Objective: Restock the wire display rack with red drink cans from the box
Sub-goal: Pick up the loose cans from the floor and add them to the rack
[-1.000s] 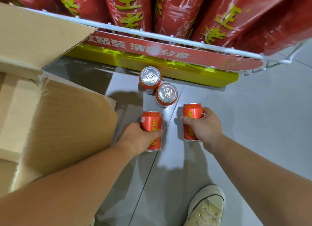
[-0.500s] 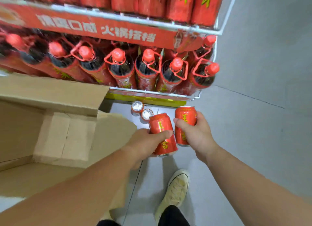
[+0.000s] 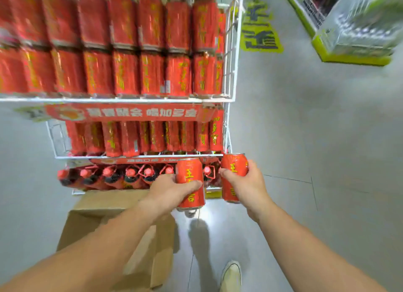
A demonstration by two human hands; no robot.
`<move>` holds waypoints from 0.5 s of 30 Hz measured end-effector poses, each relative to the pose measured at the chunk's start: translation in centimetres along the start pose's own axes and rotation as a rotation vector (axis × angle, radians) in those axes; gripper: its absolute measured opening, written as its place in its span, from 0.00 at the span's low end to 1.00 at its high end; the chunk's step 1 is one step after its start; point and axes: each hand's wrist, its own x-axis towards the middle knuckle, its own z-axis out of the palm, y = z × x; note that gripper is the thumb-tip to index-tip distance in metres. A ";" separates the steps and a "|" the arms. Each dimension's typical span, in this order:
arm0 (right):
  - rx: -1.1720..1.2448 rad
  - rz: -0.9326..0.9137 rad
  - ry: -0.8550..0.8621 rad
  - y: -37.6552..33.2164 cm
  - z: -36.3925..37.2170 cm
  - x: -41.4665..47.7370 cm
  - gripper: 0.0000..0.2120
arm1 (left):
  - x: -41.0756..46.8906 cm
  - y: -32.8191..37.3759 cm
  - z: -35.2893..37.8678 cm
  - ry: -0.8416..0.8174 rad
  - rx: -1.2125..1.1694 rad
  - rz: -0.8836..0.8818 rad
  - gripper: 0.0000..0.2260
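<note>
Before the rack (image 3: 130,100), two upright cans (image 3: 189,171).

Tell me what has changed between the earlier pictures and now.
The left hand lifted the left can, and the right hand the right can, from floor level up to the lower shelves of the rack. Nothing was let go: each hand still grips its can. The box stays on the floor by the rack.

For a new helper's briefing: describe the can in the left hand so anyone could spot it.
Start at the white wire rack stacked with red cans. In front of its bottom shelf, the left hand grips a red can. Unlike the other can in the right hand at the rack's corner, it sits before the bottle tops.
</note>
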 end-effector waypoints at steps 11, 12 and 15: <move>0.058 -0.239 0.040 -22.1 0.2 -10.4 0.18 | -14.7 17.7 -14.5 0.101 0.038 0.351 0.13; 0.060 -0.269 0.042 -24.1 0.4 -11.1 0.18 | -15.8 19.1 -15.9 0.118 0.041 0.380 0.14; 0.079 -0.353 0.064 -29.4 0.6 -12.6 0.18 | -18.7 23.4 -19.4 0.157 0.048 0.467 0.15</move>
